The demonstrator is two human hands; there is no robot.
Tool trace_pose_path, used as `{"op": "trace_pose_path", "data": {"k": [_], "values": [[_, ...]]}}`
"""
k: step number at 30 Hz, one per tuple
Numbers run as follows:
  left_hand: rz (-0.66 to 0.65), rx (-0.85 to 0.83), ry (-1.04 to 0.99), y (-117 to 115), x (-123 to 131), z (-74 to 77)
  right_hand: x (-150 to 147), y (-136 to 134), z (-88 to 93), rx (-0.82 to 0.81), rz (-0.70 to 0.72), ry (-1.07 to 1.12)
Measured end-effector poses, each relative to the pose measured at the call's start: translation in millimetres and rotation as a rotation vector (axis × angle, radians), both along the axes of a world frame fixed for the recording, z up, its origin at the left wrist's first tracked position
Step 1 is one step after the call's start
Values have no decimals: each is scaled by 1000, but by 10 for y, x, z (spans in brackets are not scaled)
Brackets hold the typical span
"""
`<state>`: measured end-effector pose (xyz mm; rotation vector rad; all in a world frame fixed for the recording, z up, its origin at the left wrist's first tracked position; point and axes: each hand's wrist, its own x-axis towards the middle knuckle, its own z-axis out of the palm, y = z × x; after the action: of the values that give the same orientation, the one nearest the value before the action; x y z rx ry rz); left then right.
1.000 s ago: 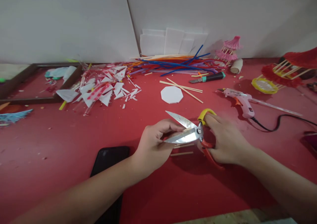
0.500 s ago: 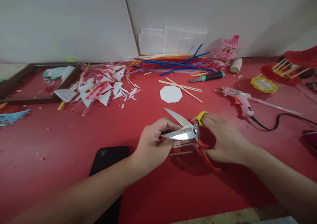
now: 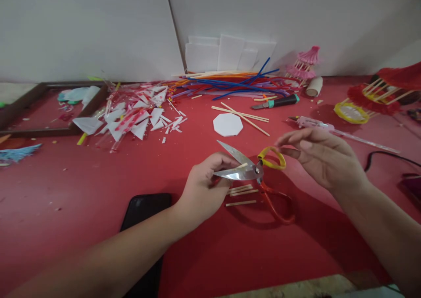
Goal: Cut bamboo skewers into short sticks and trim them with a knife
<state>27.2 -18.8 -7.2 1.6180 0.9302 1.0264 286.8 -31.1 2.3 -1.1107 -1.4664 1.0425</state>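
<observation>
Scissors (image 3: 257,170) stand with blades apart in the left hand (image 3: 202,186), clamped at the blade end, with the tip of a pale stick (image 3: 242,165) showing between the blades. The right hand (image 3: 325,159) is spread, fingertips just beside the yellow loop; I cannot tell whether they touch. Everything is poised over the table (image 3: 98,179), toward its near edge, above short sticks (image 3: 241,203). Steel should feel stiff, fairly weighty and slick, so the loops look the safest hold; the stick seems light, likely to snap, best pinched mid-length. Farther off lies a white octagon (image 3: 228,125); coloured stems (image 3: 230,87) line the far edge.
</observation>
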Motion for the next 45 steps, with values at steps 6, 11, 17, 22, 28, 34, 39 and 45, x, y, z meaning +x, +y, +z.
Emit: {"op": "trace_pose_path", "data": {"k": [6, 11, 17, 22, 28, 34, 39, 45], "values": [[-13, -5, 4, -1, 1, -11, -77, 104, -61, -206, -115, 229], [-12, -6, 11, 4, -3, 11, -5, 86, -18, -391, -200, 157], [-30, -34, -19, -2, 5, 32, 12, 78, 145, -295, 28, 300], [-17, -12, 5, -6, 4, 52, 22, 86, 55, -238, 55, 74], [-3, -10, 42, -11, 4, 65, -116, -134, 89, 53, 191, -822], [-8, 47, 69, -6, -2, 53, -165, -222, 216, 56, 328, -1006], [-49, 12, -1, -13, -5, 54, -249, -193, 144, 79, 270, -1021], [-63, -47, -98, -42, -18, 88, -435, -211, 42, 253, 66, -1126]]}}
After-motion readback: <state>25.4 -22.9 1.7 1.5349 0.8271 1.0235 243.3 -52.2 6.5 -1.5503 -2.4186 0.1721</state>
